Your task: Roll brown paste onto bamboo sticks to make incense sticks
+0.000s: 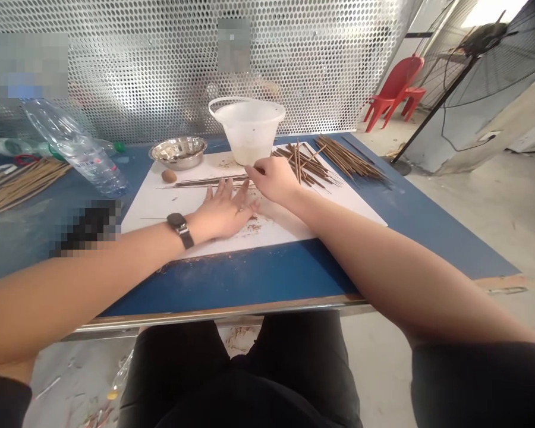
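Brown sticks, ahead of left hand, right hand at one end

This looks like a workshop: a blue worktable with piles of sticks, a perforated metal screen, a big fan and a littered floor.

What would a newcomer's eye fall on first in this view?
Likely the left hand, spread over the white sheet, with the right hand close by. Behind them stands a translucent white bucket. At upper right, a red chair stands out.
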`<state>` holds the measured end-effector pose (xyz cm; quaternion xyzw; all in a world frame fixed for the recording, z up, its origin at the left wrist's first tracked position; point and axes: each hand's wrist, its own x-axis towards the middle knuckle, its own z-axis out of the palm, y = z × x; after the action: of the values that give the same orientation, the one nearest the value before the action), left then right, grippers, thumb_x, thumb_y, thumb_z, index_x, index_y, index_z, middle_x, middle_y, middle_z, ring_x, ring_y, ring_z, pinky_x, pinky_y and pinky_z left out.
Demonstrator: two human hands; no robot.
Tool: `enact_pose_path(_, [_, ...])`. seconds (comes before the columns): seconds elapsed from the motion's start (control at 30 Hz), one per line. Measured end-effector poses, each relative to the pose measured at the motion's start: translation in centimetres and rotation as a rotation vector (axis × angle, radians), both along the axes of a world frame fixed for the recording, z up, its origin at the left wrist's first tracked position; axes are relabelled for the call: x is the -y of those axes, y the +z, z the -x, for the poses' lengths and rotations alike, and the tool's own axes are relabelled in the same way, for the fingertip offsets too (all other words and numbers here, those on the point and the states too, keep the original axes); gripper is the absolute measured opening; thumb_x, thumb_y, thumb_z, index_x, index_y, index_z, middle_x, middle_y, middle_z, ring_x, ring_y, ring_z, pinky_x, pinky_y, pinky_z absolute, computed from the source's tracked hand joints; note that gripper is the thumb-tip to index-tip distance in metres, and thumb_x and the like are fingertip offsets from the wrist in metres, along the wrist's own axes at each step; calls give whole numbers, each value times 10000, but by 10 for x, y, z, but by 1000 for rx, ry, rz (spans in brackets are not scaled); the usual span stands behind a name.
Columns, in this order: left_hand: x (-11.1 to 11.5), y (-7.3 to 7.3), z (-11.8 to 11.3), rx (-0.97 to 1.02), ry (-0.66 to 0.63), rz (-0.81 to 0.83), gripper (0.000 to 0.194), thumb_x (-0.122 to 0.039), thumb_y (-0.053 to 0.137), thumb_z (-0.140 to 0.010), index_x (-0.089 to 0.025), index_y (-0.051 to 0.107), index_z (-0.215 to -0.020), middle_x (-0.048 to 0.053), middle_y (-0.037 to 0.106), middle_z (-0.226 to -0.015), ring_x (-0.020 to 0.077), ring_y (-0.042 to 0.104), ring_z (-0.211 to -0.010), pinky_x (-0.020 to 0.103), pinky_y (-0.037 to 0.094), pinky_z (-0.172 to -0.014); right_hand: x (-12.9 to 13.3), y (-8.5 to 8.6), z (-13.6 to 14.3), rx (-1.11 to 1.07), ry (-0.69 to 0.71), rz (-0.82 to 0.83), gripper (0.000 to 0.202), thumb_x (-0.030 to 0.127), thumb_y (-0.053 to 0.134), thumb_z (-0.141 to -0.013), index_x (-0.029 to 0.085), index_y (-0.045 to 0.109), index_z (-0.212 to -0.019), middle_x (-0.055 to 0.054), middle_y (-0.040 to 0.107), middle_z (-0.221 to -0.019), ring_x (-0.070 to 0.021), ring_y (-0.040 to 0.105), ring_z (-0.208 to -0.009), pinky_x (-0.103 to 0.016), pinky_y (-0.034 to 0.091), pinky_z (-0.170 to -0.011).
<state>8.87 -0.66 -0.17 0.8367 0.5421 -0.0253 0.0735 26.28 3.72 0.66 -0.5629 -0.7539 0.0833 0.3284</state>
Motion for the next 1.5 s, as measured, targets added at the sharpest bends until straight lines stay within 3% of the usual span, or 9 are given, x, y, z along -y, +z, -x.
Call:
enact_pose_path(0.1, [-27, 1, -6, 22, -35, -34, 951, -744, 107, -1105, -131, 66, -1830, 215, -3, -1895, 464, -66, -1733, 713, 64, -1364, -4, -1, -3, 8, -38, -4, 482, 265, 588, -1055, 259, 412, -606, 0, 481, -595, -171, 432, -626, -343, 306, -631])
enact_pose_path(0.2, [-29, 1, -8, 39, -47, -29, 956, -739, 122, -1106, -117, 43, -1827, 229, -35, -1891, 467, -76, -1730, 693, 59, -1370, -7, -2, -4, 12, -56, -6, 469, 278, 585, -1058, 259, 435, -614, -13, 491, -614, -185, 452, -648, -346, 316, -642])
enact_pose_path(0.47, [67, 8, 18, -20, -95, 76, 1028, -802, 104, -1076, -105, -9, -1823, 196, -62, -1884, 389, -60, -1740, 614, 95, -1405, -7, -4, -1, 12, -42, -18, 470, 280, 570, -1072, 268, 419, -627, -19, 470, -614, -201, 462, -658, -361, 335, -667])
enact_pose_path(0.57, [82, 8, 22, -43, -109, 81, 1021, -801, 115, -1078, -116, -1, -1826, 173, -47, -1888, 393, -49, -1741, 624, 107, -1404, -3, -3, 2, 5, -21, 3, 479, 285, 574, -1071, 269, 404, -624, -8, 438, -605, -191, 426, -641, -363, 321, -662])
enact_pose_path(0.77, [36, 2, 6, -59, -101, -6, 1014, -785, 142, -1083, -91, 131, -1821, 222, 71, -1890, 445, 34, -1744, 673, 144, -1378, -1, -1, 2, -3, -40, 17, 491, 286, 584, -1063, 267, 390, -612, 2, 443, -600, -181, 410, -631, -356, 292, -636])
enact_pose_path(0.97, [-25, 2, -15, -25, -86, 21, 1037, -802, 163, -1065, -106, 56, -1827, 190, -39, -1896, 439, -77, -1740, 662, 37, -1384, -4, 2, -4, -4, -75, -13, 509, 292, 568, -1080, 266, 378, -609, 0, 462, -600, -181, 422, -626, -358, 281, -632])
enact_pose_path(1.07, [-17, 4, -14, -10, -93, 15, 1046, -805, 182, -1065, -92, 85, -1824, 197, -25, -1895, 439, -81, -1739, 658, 40, -1387, -4, 3, -6, 3, -76, -34, 506, 307, 545, -1098, 268, 379, -621, -4, 459, -608, -189, 436, -635, -364, 289, -643])
enact_pose_path(1.33, [71, 1, 4, -35, -147, -49, 1008, -776, 242, -1093, -69, 186, -1810, 238, 130, -1876, 450, 76, -1740, 638, 172, -1386, 5, 5, 2, 66, -25, -6, 478, 340, 530, -1106, 263, 441, -642, -26, 500, -624, -207, 483, -657, -367, 316, -654])
enact_pose_path(1.5, [44, 1, -5, -24, -124, -35, 989, -748, 177, -1105, -58, 139, -1813, 255, 80, -1879, 453, 33, -1742, 662, 134, -1381, 6, 5, 2, 74, -41, 3, 486, 365, 530, -1109, 260, 457, -640, -37, 552, -645, -207, 505, -657, -360, 315, -642])
